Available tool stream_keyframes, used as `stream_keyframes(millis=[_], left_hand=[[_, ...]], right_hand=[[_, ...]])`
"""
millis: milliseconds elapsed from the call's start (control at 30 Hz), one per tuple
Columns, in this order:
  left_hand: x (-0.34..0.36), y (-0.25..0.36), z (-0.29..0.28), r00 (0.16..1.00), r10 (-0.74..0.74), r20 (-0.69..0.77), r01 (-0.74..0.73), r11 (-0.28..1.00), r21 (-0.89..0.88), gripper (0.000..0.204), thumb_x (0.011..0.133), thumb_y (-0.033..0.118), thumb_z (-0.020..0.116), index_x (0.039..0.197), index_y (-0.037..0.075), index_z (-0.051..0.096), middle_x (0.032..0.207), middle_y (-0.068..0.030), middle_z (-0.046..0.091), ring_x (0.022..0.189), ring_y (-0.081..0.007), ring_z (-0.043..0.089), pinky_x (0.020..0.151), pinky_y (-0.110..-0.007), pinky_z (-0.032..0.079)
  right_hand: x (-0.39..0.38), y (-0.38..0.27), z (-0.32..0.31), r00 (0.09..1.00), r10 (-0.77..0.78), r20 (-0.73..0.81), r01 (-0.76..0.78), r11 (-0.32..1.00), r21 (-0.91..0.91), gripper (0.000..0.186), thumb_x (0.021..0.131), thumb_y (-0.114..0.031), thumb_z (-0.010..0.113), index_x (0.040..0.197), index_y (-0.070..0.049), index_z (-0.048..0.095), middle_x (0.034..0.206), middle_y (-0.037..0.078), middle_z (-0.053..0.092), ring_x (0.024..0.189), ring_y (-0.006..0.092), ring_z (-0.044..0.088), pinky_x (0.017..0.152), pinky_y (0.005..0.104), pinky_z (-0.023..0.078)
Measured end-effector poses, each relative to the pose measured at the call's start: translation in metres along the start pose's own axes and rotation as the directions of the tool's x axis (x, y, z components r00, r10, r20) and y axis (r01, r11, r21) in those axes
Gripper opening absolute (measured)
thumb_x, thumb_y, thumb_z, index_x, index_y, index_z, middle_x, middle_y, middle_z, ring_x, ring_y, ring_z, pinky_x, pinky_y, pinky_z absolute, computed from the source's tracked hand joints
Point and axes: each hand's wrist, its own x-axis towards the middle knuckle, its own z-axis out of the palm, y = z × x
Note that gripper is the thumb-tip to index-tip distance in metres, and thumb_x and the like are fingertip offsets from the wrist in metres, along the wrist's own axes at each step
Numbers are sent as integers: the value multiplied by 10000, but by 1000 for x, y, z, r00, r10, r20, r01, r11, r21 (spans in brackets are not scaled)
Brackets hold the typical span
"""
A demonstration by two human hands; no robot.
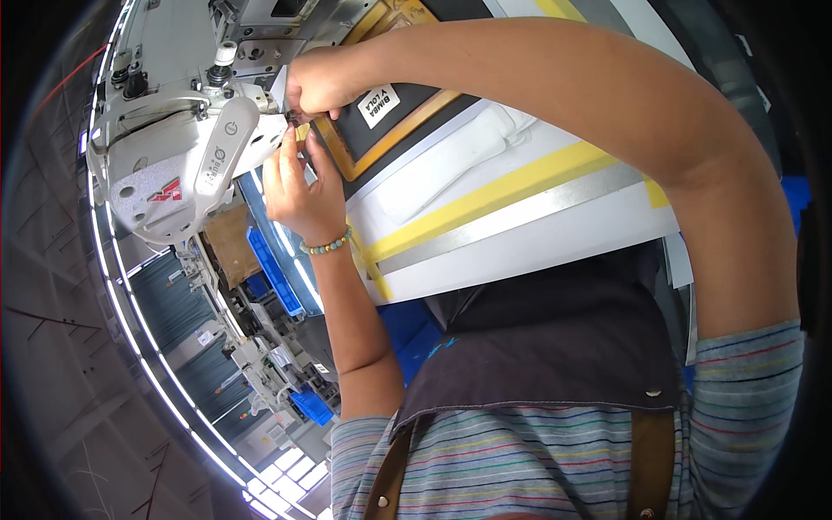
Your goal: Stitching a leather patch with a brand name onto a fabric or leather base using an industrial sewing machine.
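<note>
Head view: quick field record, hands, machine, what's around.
left hand: fingertips at the needle area, bead bracelet on the wrist
right hand: pinching close by from the other side
sewing machine: white head, both hands at its tip
held item: too small to tell
work surface: white, yellow and grey strips
dark framed panel: under the right hand

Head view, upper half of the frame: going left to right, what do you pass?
White sewing machine head → left hand with a beaded bracelet → right hand at the needle area → black label patch → yellow tape stripe → right forearm.
</note>
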Motion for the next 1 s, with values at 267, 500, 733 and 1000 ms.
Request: stream_keyframes(millis=[267, 500, 733, 1000], left_hand=[[1, 2, -7, 999, 30, -19, -32, 994, -106, 362, 841, 12, 782, 1194, 41, 708, 1051, -114, 714, 929, -292, 676, 809, -380, 540], [0, 5, -15, 1000, 16, -2, -16, 986, -167, 325, 837, -32, 761, 1154, 19, 704, 1064, -126, 705, 961, -302, 681, 855, -389, 558], [5, 12, -9, 985, 160, 62, -135, 948, -289, 369, 849, -51, 741, 1206, 33, 692, 1119, -130, 705, 1034, -307, 684, 889, -394, 562], [8, 28, -9, 983, 149, 110, -113, 952, -283, 384, 827, -29, 715, 1208, -14, 667, 1158, -160, 684, 1122, -336, 648, 955, -402, 557]], right_hand=[[-4, 19, 18, 868, -456, -194, 388, 869, -309, 172, 827, -139, 751, 901, 8, 703, 821, 136, 697, 761, 317, 671, 701, 417, 518], [-18, 10, 9, 910, -337, -243, 271, 924, -270, 140, 863, -119, 692, 894, 3, 754, 859, 154, 734, 787, 317, 695, 727, 395, 534], [-35, 14, -1, 877, -449, -171, 272, 757, -594, 125, 861, -103, 650, 828, -15, 732, 865, 157, 711, 813, 372, 680, 740, 451, 534], [-108, -24, -19, 966, -255, 54, 166, 445, -880, 140, 876, -112, 654, 779, -15, 679, 844, 118, 673, 811, 351, 672, 744, 441, 547]])
